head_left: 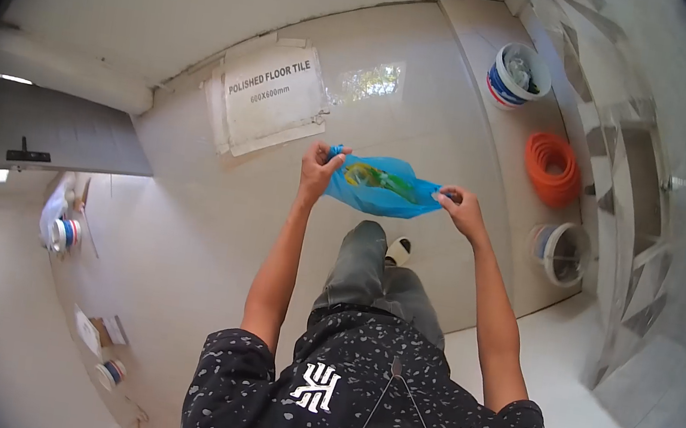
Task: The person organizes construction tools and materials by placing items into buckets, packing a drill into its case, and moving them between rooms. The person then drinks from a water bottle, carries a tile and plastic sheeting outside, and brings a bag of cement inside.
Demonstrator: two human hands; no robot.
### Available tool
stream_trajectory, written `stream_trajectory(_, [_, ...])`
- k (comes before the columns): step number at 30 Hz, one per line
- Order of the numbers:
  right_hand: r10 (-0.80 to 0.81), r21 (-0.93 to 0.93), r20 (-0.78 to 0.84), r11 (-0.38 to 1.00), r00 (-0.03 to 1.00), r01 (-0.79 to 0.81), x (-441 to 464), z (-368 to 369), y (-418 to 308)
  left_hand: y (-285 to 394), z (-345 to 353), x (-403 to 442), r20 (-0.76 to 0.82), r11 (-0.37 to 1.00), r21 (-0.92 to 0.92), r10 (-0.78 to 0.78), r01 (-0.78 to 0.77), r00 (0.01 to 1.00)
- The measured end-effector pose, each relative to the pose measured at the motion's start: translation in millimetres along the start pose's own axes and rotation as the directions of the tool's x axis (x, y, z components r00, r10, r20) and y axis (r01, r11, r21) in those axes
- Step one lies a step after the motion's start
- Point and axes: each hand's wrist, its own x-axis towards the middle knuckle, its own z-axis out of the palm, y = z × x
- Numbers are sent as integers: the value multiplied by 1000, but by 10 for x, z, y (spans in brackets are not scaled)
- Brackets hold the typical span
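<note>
A thin blue plastic bag (396, 205) is stretched between my two hands, out in front of my legs. My left hand (317, 169) pinches its upper left corner, where a bunched blue end sticks up past the fingers. At the opposite corner my right hand (460, 210) grips the bag's edge between thumb and fingers. Inside or behind the translucent plastic shows a green and yellow crumpled item (380, 179); its kind cannot be made out. Both arms are held well out from my body.
A flattened "Polished Floor Tile" carton (268, 92) lies on the floor ahead. Along the right stand a white bucket (519, 77) with plastic in it, an orange coiled item (551, 170) and another bucket (565, 254). Further buckets (64, 235) and a dark door (50, 132) are at left.
</note>
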Motion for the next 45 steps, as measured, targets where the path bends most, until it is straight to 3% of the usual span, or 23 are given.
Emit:
stream_trajectory(7, [-95, 32, 11, 995, 995, 95, 1587, -486, 36, -413, 512, 1298, -88, 999, 39, 36, -33, 995])
stream_trajectory(12, [-69, -57, -23, 996, 997, 68, 2667, -694, 437, -1194, 848, 2376, -164, 999, 31, 34, -29, 986])
stream_trajectory(16, [-18, -77, -41, 997, 999, 15, 3501, -848, 839, -1798, 1183, 2976, -238, 996, -38, -86, 79, 967])
stream_trajectory(17, [56, -72, -55, 996, 997, -60, 3708, -893, 856, -1925, 1281, 3114, -250, 997, -40, -70, 62, 966])
stream_trajectory(19, [-64, -146, -103, 988, 993, 48, 4125, -965, 1051, -2176, 1362, 3384, -250, 998, -37, -49, 41, 967])
stream_trajectory(20, [-41, -142, -91, 990, 995, 28, 4321, -981, 1178, -2278, 1393, 3488, -258, 997, -33, -71, 65, 964])
stream_trajectory(22, [-297, -131, -196, 952, 935, 275, 4699, -1012, 1410, -2463, 1445, 3768, -260, 994, -105, -3, -25, 966])
stream_trajectory(25, [-420, -179, -216, 904, 881, 387, 5116, -1037, 1614, -2716, 1435, 4038, -243, 996, -50, 66, -80, 968])
stream_trajectory(27, [-463, -106, -237, 886, 854, 451, 5297, -1056, 1654, -2831, 1411, 4098, -215, 993, -43, 100, -112, 972])
stream_trajectory(33, [-490, -100, -178, 872, 853, 480, 5370, -1203, 2099, -3173, 1332, 3928, -224, 991, 19, 134, -134, 965])
stream_trajectory(35, [-367, -98, -142, 929, 919, 356, 5313, -1254, 2356, -3349, 1318, 3785, -205, 998, 14, 70, -68, 976])
stream_trajectory(36, [-393, -93, -139, 919, 909, 383, 5282, -1277, 2437, -3428, 1310, 3747, -212, 995, 23, 97, -95, 972])
stream_trajectory(38, [-192, -42, -80, 981, 978, 189, 5214, -1322, 2554, -3576, 1285, 3654, -228, 995, 36, 94, -88, 969])
stream_trajectory(39, [-305, -262, -83, 925, 949, 275, 5268, -1367, 2749, -3670, 1256, 3621, -214, 993, 85, 103, -86, 971])
stream_trajectory(40, [-309, -255, -76, 925, 948, 282, 5205, -1337, 2674, -3691, 1274, 3584, -222, 992, 93, 107, -88, 969])
stream_trajectory(41, [-574, -618, -222, 708, 788, 342, 5105, -1305, 2518, -3708, 1306, 3540, -195, 985, 157, 106, -76, 975])
stream_trajectory(42, [-817, -888, -222, 395, 533, 235, 5047, -1232, 2384, -3715, 1317, 3506, -170, 973, 219, 109, -70, 979])
stream_trajectory(43, [-802, -809, -289, 496, 522, 314, 5034, -1121, 2299, -3739, 1302, 3474, -143, 972, 222, 109, -76, 984])
stream_trajectory(45, [-763, -352, -41, 616, 646, 705, 5162, -815, 2358, -3748, 1284, 3454, -158, 962, 254, 144, -101, 977])
